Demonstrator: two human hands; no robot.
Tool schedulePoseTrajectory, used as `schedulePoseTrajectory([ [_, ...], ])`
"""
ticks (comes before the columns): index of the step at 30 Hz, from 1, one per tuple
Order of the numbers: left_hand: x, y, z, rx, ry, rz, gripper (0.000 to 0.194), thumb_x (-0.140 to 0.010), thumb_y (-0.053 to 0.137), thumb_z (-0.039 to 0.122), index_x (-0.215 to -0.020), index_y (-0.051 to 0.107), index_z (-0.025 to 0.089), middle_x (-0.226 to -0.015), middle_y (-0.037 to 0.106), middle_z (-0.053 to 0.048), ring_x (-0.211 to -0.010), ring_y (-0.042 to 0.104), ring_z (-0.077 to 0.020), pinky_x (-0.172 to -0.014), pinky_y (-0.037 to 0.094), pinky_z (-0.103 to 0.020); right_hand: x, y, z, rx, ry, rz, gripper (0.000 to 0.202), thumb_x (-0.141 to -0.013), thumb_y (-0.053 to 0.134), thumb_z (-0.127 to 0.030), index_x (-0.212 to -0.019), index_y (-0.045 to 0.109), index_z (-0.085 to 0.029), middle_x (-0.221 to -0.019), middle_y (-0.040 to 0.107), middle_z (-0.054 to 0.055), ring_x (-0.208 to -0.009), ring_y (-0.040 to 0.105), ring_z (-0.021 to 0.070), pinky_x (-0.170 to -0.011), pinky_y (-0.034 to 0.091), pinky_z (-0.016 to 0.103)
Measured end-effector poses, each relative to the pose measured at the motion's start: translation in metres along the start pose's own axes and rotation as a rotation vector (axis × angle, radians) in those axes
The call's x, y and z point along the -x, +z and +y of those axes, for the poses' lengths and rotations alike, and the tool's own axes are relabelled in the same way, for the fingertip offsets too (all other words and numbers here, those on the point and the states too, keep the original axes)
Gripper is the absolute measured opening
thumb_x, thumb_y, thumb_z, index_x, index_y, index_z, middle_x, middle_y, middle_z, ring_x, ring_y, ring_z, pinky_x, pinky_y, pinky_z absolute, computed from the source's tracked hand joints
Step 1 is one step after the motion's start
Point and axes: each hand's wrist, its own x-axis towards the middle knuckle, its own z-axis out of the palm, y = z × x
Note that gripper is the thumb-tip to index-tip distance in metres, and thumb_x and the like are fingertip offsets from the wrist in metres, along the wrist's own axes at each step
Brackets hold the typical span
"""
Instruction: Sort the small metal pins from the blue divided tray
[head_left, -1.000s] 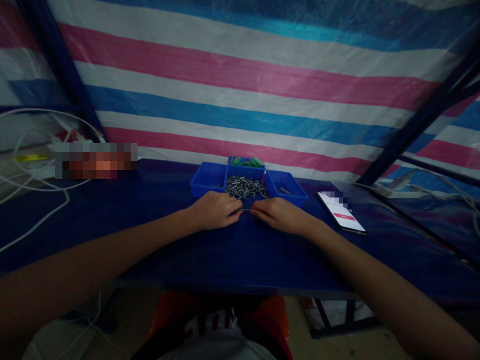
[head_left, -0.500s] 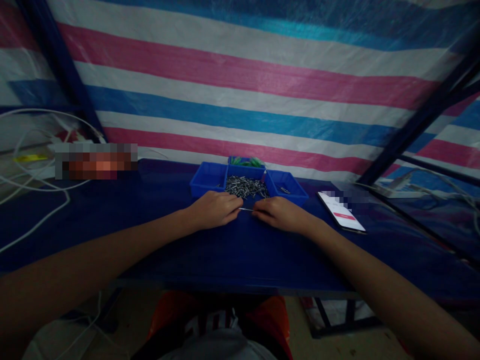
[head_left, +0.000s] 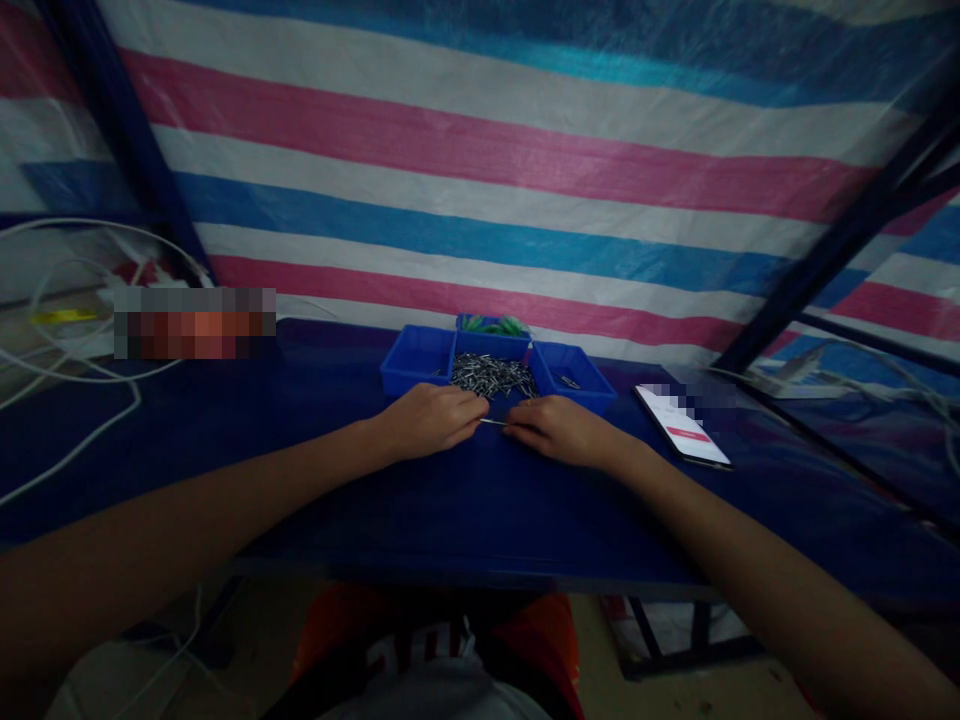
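Note:
Between my two hands a thin metal rod [head_left: 493,421] lies roughly level, just above the blue table [head_left: 465,510]. My left hand [head_left: 437,418] pinches its left end, and my right hand [head_left: 559,428] pinches its right end. The fingertips hide both ends. Right behind the hands is a pile of small metal pieces [head_left: 491,374]. A blue bin [head_left: 416,358] stands to the left of the pile, and another blue bin [head_left: 574,372] with a few small pieces stands to the right.
A third blue bin [head_left: 493,343] with green items stands behind the pile. A phone [head_left: 686,428] with a lit screen lies at the right. White cables [head_left: 112,425] loop over the left side. A striped sheet [head_left: 480,190] hangs behind the table.

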Motion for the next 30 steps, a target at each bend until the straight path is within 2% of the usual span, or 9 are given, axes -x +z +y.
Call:
schedulePoseTrajectory([
  [11, -0.0008, -0.0022, 0.0030, -0.009, -0.064, -0.016, 0.022, -0.091, 0.039, 0.029, -0.083, 0.055, 0.016, -0.073, 0.062, -0.002, -0.069, 0.059, -0.0129, -0.058, 0.039, -0.022, -0.0004, -0.0011, -0.0011, -0.034, 0.016, 0.025, 0.026, -0.092, 0.037, -0.026, -0.077, 0.055, -0.015, -0.070, 0.058, 0.003, -0.062, 0.050, 0.0108, -0.062, 0.033, 0.024],
  [18, -0.0007, -0.0016, 0.0030, 0.002, -0.074, -0.017, 0.027, -0.093, 0.035, 0.028, -0.085, 0.057, 0.015, -0.074, 0.062, -0.003, -0.070, 0.059, -0.0132, -0.060, 0.041, -0.023, 0.0004, -0.0038, -0.0014, 0.064, 0.036, 0.071, 0.024, -0.091, 0.040, -0.026, -0.078, 0.056, -0.015, -0.070, 0.056, 0.003, -0.060, 0.048, 0.0108, -0.059, 0.030, 0.025],
  [25, -0.0004, -0.0014, 0.0017, 0.035, -0.070, -0.031, 0.026, -0.092, 0.037, 0.031, -0.084, 0.057, 0.016, -0.076, 0.062, -0.003, -0.072, 0.059, -0.0134, -0.061, 0.042, -0.023, 0.0003, -0.0015, 0.0003, 0.038, 0.042, 0.022, 0.028, -0.093, 0.036, -0.029, -0.077, 0.055, -0.015, -0.069, 0.057, 0.003, -0.060, 0.049, 0.0109, -0.059, 0.030, 0.025],
  [30, -0.0004, -0.0008, 0.0015, 0.021, -0.075, -0.038, 0.026, -0.092, 0.036, 0.029, -0.085, 0.058, 0.016, -0.077, 0.063, -0.003, -0.072, 0.059, -0.0134, -0.061, 0.041, -0.023, 0.0003, -0.0008, 0.0013, 0.051, 0.049, 0.033, 0.025, -0.092, 0.040, -0.030, -0.079, 0.055, -0.015, -0.071, 0.058, 0.003, -0.061, 0.050, 0.0109, -0.058, 0.029, 0.025],
])
